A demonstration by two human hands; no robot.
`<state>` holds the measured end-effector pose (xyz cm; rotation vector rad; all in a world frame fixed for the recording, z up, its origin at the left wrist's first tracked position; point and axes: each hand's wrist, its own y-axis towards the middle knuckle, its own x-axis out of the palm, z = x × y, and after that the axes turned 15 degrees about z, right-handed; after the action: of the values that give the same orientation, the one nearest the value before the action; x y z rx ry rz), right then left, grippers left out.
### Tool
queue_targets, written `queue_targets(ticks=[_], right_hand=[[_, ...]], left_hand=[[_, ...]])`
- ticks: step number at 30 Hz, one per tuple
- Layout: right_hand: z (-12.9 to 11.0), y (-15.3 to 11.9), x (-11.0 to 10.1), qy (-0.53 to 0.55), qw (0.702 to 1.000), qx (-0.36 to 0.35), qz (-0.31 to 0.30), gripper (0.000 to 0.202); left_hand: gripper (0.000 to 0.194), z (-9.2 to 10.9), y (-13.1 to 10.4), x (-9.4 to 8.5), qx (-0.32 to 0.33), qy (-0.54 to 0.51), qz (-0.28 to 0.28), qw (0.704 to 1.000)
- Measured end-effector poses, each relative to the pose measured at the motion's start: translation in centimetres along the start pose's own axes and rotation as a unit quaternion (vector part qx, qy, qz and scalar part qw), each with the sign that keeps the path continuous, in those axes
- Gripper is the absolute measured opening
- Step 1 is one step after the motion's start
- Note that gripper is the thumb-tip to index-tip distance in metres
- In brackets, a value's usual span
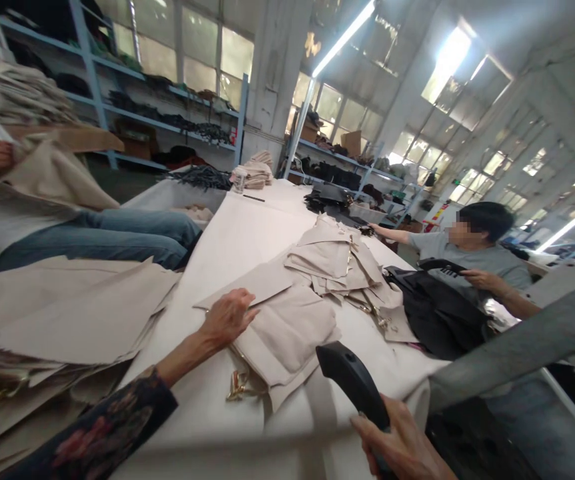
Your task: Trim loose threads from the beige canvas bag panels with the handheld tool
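Note:
My left hand [228, 319] has its fingers curled together at the left edge of a stack of beige fabric pieces [287, 333]; what they pinch, if anything, is too small to tell. Gold-coloured metal clasps [237, 387] stick out at the front of this stack. In my right hand [400, 437] is a curved black handheld tool [352, 377], its blunt head pointing to the upper left beside the stack. Behind lies a loose heap of beige pieces [332, 253] with gold metal parts.
The white table [247, 233] runs away from me. More beige fabric [82, 307] is piled at left, near a seated person's jeans. A person at right holds a black tool over black fabric [437, 310]. A grey metal bar [517, 340] crosses at right.

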<state>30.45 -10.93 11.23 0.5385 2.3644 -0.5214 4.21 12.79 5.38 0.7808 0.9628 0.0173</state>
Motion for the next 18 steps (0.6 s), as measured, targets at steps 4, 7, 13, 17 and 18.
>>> queue_targets(ticks=[4, 7, 13, 17, 18], right_hand=[[0.0, 1.1, -0.9, 0.019, 0.999, 0.026, 0.009, 0.041], [-0.8, 2.8, -2.1, 0.027, 0.999, 0.023, 0.021, 0.038], [-3.2, 8.4, -3.1, 0.040, 0.999, 0.007, 0.021, 0.035], [-3.5, 11.7, -1.6, 0.049, 0.999, 0.000, -0.021, 0.034], [-3.5, 12.5, -1.0, 0.049, 0.998, 0.001, -0.031, 0.034]], left_hand=[[0.022, 5.7, 3.2, 3.2, 0.026, -0.002, -0.058, 0.998], [0.028, 9.4, 2.4, 6.5, 0.059, -0.003, -0.061, 0.996], [0.050, 11.5, -3.2, 10.5, 0.127, 0.019, -0.096, 0.987], [0.056, 11.1, -4.3, 10.1, 0.149, 0.009, -0.090, 0.985], [0.058, 11.0, -4.4, 10.0, 0.152, 0.007, -0.091, 0.984]])
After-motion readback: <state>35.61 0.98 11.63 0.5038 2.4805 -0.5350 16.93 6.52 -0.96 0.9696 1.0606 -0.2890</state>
